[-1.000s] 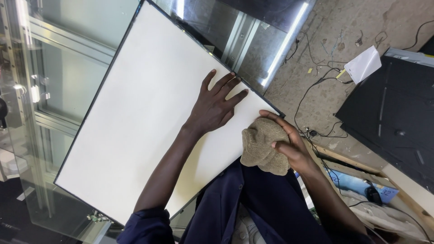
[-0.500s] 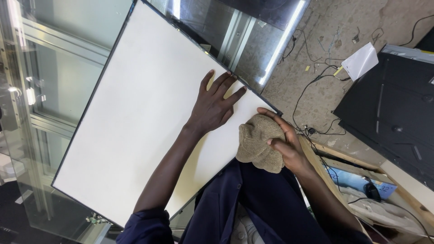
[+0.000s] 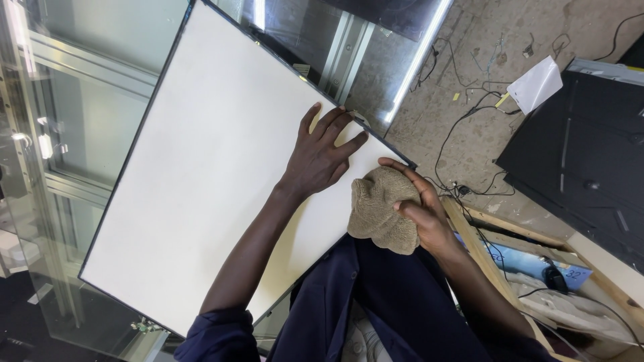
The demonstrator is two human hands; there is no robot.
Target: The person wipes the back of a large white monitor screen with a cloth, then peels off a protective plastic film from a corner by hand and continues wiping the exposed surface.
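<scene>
A large white panel (image 3: 201, 174) with a thin dark frame lies slanted across a glass-topped surface. My left hand (image 3: 320, 155) rests flat on it near its right edge, fingers spread, holding nothing. My right hand (image 3: 421, 213) grips a bunched tan cloth (image 3: 380, 209) and presses it against the panel's lower right edge, close beside my left hand. My dark blue sleeves and lap show below.
A glass surface with metal rails (image 3: 74, 80) lies under and left of the panel. On the concrete floor at right are tangled cables (image 3: 469, 114), a white paper piece (image 3: 535, 83), a black flat panel (image 3: 583, 161) and a wooden frame (image 3: 523, 255).
The view has shifted only slightly. Both hands stay on the panel's right edge; the cloth in my right hand has barely moved.
</scene>
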